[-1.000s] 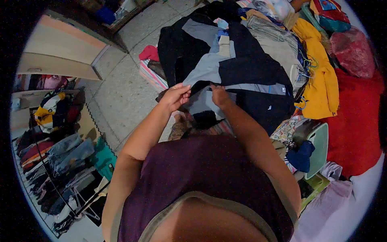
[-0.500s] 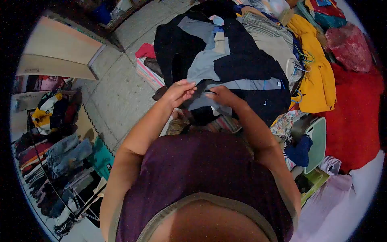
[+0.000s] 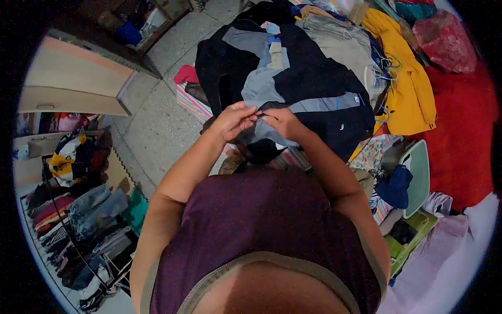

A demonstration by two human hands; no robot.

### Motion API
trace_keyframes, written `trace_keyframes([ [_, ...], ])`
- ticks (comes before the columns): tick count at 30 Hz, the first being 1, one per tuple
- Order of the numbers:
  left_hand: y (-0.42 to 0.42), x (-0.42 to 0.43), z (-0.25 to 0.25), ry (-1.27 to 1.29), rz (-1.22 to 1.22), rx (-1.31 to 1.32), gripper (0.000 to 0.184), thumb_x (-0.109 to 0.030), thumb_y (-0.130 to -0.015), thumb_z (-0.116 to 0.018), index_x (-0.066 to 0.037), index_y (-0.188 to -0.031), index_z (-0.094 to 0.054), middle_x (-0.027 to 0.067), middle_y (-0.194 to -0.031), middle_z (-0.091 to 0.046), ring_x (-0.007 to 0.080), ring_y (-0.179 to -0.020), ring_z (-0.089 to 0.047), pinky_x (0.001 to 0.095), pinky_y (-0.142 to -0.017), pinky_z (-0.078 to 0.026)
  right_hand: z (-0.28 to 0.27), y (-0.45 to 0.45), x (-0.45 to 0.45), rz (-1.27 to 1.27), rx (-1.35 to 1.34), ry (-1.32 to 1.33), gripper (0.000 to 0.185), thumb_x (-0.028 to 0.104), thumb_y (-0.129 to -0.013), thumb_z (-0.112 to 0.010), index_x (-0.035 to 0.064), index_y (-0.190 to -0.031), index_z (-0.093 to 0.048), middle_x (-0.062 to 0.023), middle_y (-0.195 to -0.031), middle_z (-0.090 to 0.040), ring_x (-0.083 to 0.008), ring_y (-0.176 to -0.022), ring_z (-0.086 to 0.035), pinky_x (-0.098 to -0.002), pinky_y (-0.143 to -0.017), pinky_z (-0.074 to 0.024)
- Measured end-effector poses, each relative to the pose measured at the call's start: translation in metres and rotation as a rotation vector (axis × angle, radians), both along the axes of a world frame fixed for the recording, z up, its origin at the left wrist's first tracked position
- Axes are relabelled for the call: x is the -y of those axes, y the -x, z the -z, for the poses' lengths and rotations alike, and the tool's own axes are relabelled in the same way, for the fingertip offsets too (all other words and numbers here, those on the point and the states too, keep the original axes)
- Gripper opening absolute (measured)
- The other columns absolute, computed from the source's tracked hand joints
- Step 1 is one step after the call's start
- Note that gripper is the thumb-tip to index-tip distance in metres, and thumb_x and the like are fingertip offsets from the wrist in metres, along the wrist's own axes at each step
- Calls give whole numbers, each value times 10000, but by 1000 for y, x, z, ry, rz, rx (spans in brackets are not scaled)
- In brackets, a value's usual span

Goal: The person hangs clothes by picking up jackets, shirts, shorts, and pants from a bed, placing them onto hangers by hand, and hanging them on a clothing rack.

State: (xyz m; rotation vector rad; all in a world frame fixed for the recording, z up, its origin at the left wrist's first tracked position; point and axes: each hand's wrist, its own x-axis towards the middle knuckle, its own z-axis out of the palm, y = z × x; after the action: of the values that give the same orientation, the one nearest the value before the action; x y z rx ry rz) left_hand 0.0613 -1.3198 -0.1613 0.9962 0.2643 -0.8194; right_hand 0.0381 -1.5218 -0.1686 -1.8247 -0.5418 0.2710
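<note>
A black and grey jacket (image 3: 314,68) lies spread in front of me, its pale label showing near the collar. My left hand (image 3: 236,121) pinches the jacket's edge near the bottom middle. Close beside it, my right hand (image 3: 285,123) grips the same edge, with fingertips almost touching the left ones. Whatever small part sits between the fingertips, perhaps a zip end, is too small to make out. Below the hands, striped cloth (image 3: 293,158) shows under the jacket.
To the right lie a yellow garment (image 3: 405,78), a red cloth (image 3: 463,141) and a pale green tub (image 3: 418,178) with dark blue cloth at its edge. Folded clothes (image 3: 97,209) and a rack stand at left, near a cabinet door (image 3: 73,99). Tiled floor (image 3: 149,110) shows between.
My right hand has moved left, bringing its fingertips up to my left hand's at the jacket edge. The view has shifted slightly.
</note>
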Motion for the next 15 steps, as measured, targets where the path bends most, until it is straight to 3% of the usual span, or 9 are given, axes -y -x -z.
trace_keyframes([
  [15,1,13,-1,-78,111,33,152,-209,-826,-629,-141,-957,-590,-51,-862,-609,64,-729,-553,211,-609,-440,-10,2,4,31,26,84,224,222,-769,-604,19,-690,-551,-155,-633,-545,-301,-578,-547,-389,-533,-417],
])
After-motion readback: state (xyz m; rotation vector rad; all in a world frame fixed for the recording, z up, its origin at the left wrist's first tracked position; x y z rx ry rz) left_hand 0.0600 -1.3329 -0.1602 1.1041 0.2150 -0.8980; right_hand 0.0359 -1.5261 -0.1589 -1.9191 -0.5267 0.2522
